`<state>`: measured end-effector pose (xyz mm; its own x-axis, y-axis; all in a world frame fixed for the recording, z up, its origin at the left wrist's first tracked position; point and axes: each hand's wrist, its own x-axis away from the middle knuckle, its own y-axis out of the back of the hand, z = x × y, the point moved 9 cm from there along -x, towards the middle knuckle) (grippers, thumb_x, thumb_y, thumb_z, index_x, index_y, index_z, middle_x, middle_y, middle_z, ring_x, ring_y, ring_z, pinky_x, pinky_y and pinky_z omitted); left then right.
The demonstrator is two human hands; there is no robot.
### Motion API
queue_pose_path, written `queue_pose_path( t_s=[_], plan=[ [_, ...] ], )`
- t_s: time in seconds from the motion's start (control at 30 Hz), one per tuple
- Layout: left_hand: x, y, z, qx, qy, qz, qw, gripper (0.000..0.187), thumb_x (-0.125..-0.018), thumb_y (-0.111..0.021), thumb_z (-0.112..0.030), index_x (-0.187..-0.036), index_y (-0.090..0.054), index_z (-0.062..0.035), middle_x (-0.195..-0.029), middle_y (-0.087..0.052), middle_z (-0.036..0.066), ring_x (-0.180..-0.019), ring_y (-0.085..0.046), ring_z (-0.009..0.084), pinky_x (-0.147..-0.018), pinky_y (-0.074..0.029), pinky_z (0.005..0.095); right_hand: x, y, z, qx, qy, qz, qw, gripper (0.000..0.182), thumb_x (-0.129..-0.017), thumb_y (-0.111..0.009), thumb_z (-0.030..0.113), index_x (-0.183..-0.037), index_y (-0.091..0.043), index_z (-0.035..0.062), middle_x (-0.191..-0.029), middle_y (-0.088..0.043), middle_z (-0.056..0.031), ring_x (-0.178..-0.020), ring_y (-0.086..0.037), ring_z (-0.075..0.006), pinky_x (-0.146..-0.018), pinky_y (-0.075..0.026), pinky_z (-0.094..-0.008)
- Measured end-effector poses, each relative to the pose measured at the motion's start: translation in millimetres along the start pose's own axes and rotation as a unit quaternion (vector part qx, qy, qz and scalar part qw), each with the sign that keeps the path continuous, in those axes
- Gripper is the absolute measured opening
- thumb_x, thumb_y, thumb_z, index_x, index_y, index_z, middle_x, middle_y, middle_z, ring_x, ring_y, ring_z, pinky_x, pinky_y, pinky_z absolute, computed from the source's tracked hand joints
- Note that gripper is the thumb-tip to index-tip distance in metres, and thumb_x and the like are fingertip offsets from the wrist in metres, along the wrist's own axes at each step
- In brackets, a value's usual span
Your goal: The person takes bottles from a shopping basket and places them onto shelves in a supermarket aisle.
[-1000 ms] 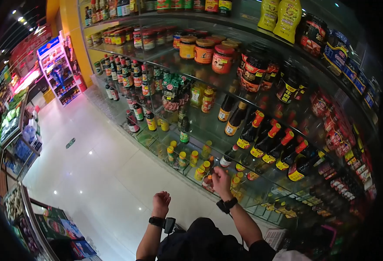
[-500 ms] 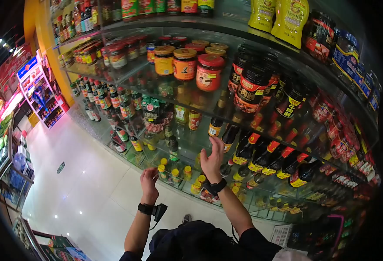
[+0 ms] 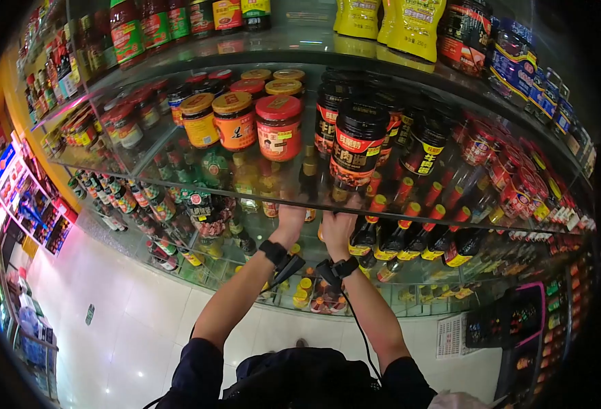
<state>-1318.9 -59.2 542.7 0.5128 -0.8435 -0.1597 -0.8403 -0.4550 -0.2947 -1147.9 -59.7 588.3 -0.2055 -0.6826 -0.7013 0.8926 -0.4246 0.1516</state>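
Note:
Both hands reach in under the edge of a glass shelf point(image 3: 246, 187). My left hand point(image 3: 289, 223) is beside a small bottle with a yellow label; its fingers are mostly hidden by the shelf edge. My right hand point(image 3: 338, 228) is just left of the dark bottles with red necks point(image 3: 390, 238), its fingertips also hidden beneath the shelf. Whether either hand touches a bottle cannot be made out. On the shelf above stand a red-lidded jar point(image 3: 279, 129), an orange jar point(image 3: 234, 121) and large black jars point(image 3: 359, 146).
Yellow squeeze bottles point(image 3: 413, 31) stand on the top shelf. Small yellow-capped jars point(image 3: 302, 293) are low down, below the hands. A white basket point(image 3: 452, 336) and a black crate point(image 3: 505, 317) are at the right. A lit display stand point(image 3: 31, 198) is at the far left.
Both hands have moved forward under the shelf edge, my left hand rightward and up, closer to my right hand. The view has shifted toward the shelves.

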Motion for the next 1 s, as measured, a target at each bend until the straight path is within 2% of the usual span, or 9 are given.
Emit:
queue_pose_path(
  t_s=[0.07, 0.13, 0.2, 0.33, 0.5, 0.67, 0.73, 0.9, 1.0],
  plan=[
    [-9.0, -17.4, -21.5, -0.018, -0.07, 0.016, 0.997, 0.028, -0.08, -0.051, -0.007, -0.107, -0.044, -0.0014, -0.102, -0.053, 0.007, -0.091, -0.049, 0.0168, -0.079, -0.04, 0.0288, -9.9, -8.4, -5.2, 0.025, -0.001, 0.027, 0.999, 0.051, -0.075, -0.062, 0.023, -0.11, -0.041, -0.0069, -0.105, -0.044, -0.0249, -0.098, -0.043, -0.0402, -0.082, -0.035, -0.0455],
    [-18.4, -30.7, -15.2, 0.014, -0.034, 0.062, 0.997, 0.033, -0.078, -0.054, -0.008, -0.109, -0.043, -0.0014, -0.106, -0.052, 0.009, -0.095, -0.049, 0.0174, -0.08, -0.04, 0.0293, -17.1, -6.8, 1.5, 0.022, -0.005, 0.027, 0.999, 0.043, -0.076, -0.061, 0.023, -0.103, -0.043, -0.0053, -0.097, -0.047, -0.024, -0.091, -0.044, -0.0408, -0.078, -0.035, -0.046],
    [-35.7, -38.1, -7.8, -0.018, -0.089, 0.081, 0.993, 0.033, -0.078, -0.056, -0.01, -0.108, -0.043, -0.0002, -0.106, -0.052, 0.011, -0.093, -0.051, 0.0181, -0.077, -0.042, 0.0304, -17.8, -7.6, 4.7, 0.02, -0.009, 0.027, 0.999, 0.035, -0.077, -0.059, 0.023, -0.096, -0.046, -0.0037, -0.089, -0.049, -0.0231, -0.085, -0.045, -0.0415, -0.074, -0.035, -0.0464],
    [-48.7, -35.3, -6.5, -0.18, -0.099, 0.054, 0.977, 0.037, -0.08, -0.057, -0.017, -0.107, -0.041, 0.0021, -0.101, -0.054, 0.016, -0.09, -0.053, 0.0212, -0.076, -0.043, 0.0328, -14.6, -10.9, 2.4, 0.042, -0.03, 0.022, 0.998, 0.035, -0.079, -0.058, 0.024, -0.096, -0.046, -0.0041, -0.087, -0.052, -0.0224, -0.082, -0.049, -0.0401, -0.071, -0.038, -0.0443],
    [-66.9, -34.3, 11.2, -0.142, -0.117, 0.08, 0.98, 0.037, -0.082, -0.055, -0.02, -0.107, -0.04, 0.0026, -0.1, -0.054, 0.018, -0.091, -0.053, 0.0244, -0.074, -0.043, 0.0345, -10.0, -27.6, -21.3, -0.094, -0.112, 0.065, 0.987, 0.035, -0.081, -0.058, 0.022, -0.1, -0.045, -0.0045, -0.09, -0.056, -0.0201, -0.082, -0.055, -0.0323, -0.07, -0.042, -0.0367],
    [-61.9, -41.1, 17.8, -0.141, -0.105, 0.109, 0.978, 0.035, -0.084, -0.053, -0.018, -0.109, -0.038, 0.0014, -0.103, -0.052, 0.017, -0.091, -0.051, 0.0235, -0.076, -0.042, 0.034, -15.0, -21.4, -2.5, -0.185, -0.027, 0.065, 0.98, 0.032, -0.082, -0.058, 0.019, -0.101, -0.045, -0.0026, -0.088, -0.058, -0.0141, -0.079, -0.055, -0.0232, -0.071, -0.042, -0.0331],
    [-47.1, -39.9, -2.4, -0.034, -0.182, 0.105, 0.977, 0.033, -0.085, -0.052, -0.017, -0.109, -0.038, -0.0001, -0.098, -0.054, 0.012, -0.087, -0.051, 0.0212, -0.075, -0.041, 0.0323, -8.7, -16.2, -5.0, -0.172, -0.029, 0.077, 0.982, 0.032, -0.081, -0.059, 0.019, -0.101, -0.045, -0.0021, -0.087, -0.058, -0.0136, -0.079, -0.055, -0.0227, -0.071, -0.042, -0.0328],
    [-15.5, -15.5, -7.3, -0.05, 0.002, 0.092, 0.994, 0.026, -0.085, -0.052, -0.011, -0.107, -0.042, -0.0017, -0.091, -0.055, 0.004, -0.082, -0.049, 0.0126, -0.075, -0.04, 0.0259, 12.5, -7.8, -22.7, -0.146, -0.089, 0.083, 0.982, 0.034, -0.081, -0.06, 0.019, -0.102, -0.043, -0.0013, -0.08, -0.058, -0.0106, -0.074, -0.055, -0.0206, -0.068, -0.043, -0.0305],
    [-1.3, -3.9, -11.9, -0.011, -0.077, 0.101, 0.992, 0.022, -0.084, -0.053, -0.01, -0.102, -0.046, 0.0, -0.093, -0.056, 0.004, -0.081, -0.05, 0.0131, -0.074, -0.04, 0.0254, 19.2, 10.1, -3.5, -0.156, -0.114, 0.047, 0.98, 0.032, -0.081, -0.059, 0.018, -0.101, -0.043, -0.0015, -0.081, -0.058, -0.0102, -0.073, -0.055, -0.02, -0.067, -0.043, -0.0302]
  ],
)
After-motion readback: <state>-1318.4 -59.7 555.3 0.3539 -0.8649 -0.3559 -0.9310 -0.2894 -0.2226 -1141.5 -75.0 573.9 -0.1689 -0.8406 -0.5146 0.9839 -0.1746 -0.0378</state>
